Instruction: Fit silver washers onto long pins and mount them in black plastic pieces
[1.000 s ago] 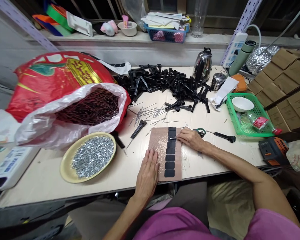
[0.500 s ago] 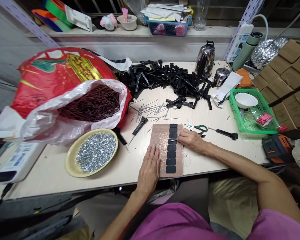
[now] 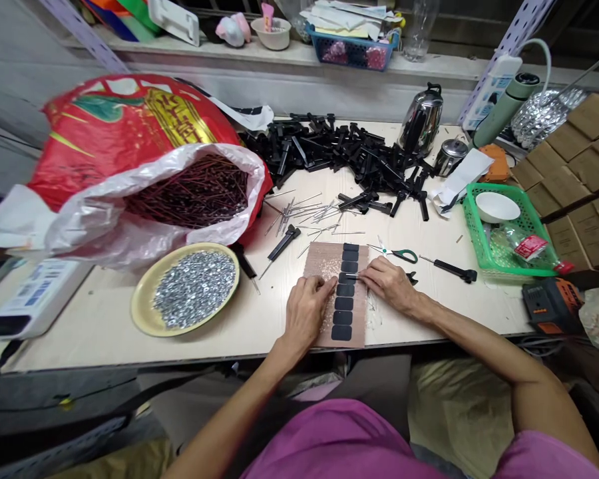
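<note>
Brown card (image 3: 358, 319) lies at the table's (image 3: 259, 326) near edge, the left hand (image 3: 307, 307) half-curled on it, whether gripping anything I cannot tell, while the right hand (image 3: 390, 283) pinches a thin metal rod (image 3: 353, 275) over the card's column of black patches (image 3: 344, 304). Farther off, loose metal rods (image 3: 324, 211) lie mid-table, and black plastic parts (image 3: 334, 152) heap toward the far edge.

The right grip (image 3: 392, 286) pinches a thin rod (image 3: 351, 275) over a brown sheet (image 3: 319, 258) (black patches (image 3: 343, 303) run down it).
</note>
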Motion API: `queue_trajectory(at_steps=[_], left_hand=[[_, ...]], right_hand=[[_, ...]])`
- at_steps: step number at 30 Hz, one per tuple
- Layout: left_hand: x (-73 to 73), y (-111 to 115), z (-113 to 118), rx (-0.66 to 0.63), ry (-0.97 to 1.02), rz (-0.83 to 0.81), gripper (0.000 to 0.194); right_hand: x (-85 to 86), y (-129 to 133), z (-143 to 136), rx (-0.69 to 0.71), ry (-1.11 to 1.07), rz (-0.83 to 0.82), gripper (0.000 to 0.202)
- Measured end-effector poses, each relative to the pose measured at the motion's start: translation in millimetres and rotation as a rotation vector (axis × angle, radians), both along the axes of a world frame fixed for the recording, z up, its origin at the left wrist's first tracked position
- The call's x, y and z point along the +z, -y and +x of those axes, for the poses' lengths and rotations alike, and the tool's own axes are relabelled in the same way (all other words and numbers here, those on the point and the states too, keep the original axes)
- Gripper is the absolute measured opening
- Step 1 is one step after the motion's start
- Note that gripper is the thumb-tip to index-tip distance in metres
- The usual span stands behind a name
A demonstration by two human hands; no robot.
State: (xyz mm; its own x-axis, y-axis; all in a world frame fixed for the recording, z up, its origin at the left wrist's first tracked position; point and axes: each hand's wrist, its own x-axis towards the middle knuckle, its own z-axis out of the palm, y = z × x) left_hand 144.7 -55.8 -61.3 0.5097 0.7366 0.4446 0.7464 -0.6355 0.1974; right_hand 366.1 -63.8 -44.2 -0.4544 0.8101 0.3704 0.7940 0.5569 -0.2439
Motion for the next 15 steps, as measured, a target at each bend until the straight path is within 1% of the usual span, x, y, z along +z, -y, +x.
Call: queue_trajectory(at_steps=[3, 5, 6, 7, 9, 12, 14, 15], left_hand=[[-3.3, -6, 4, -0.058, -0.055, 0.015, 0.026], [-4.2, -9, 6, -0.097, -0.034, -0.024, 0.027], [-3.7, -10, 6, -0.105, 0.008, -0.063, 0.028], [-2.4, -10, 7, -0.101, 0.079, -0.115, 0.027], [2.2, -10, 7, -0.044, 0.295, -0.270, 0.024], [13.3, -7, 9, 0.129, 0.695, -0.624, 0.020], [21.6, -3, 12, 0.230, 0.924, -0.855, 0.026], [25.6, -2, 14, 0.260, 1.020, -0.937, 0.030]], right_hand=[[5.2, 7, -1, -0.047, -0.043, 0.009, 0.029], [8.1, 10, -2, -0.065, -0.093, 0.005, 0.029], [9.6, 11, -4, -0.073, -0.125, -0.001, 0.028], [11.1, 13, -6, -0.080, -0.160, -0.011, 0.027], [14.3, 15, -12, -0.085, -0.229, -0.039, 0.024], [18.7, 17, -26, -0.072, -0.304, -0.078, 0.023], [20.2, 17, -34, -0.066, -0.327, -0.086, 0.024], [20.5, 17, -37, -0.069, -0.331, -0.086, 0.024]])
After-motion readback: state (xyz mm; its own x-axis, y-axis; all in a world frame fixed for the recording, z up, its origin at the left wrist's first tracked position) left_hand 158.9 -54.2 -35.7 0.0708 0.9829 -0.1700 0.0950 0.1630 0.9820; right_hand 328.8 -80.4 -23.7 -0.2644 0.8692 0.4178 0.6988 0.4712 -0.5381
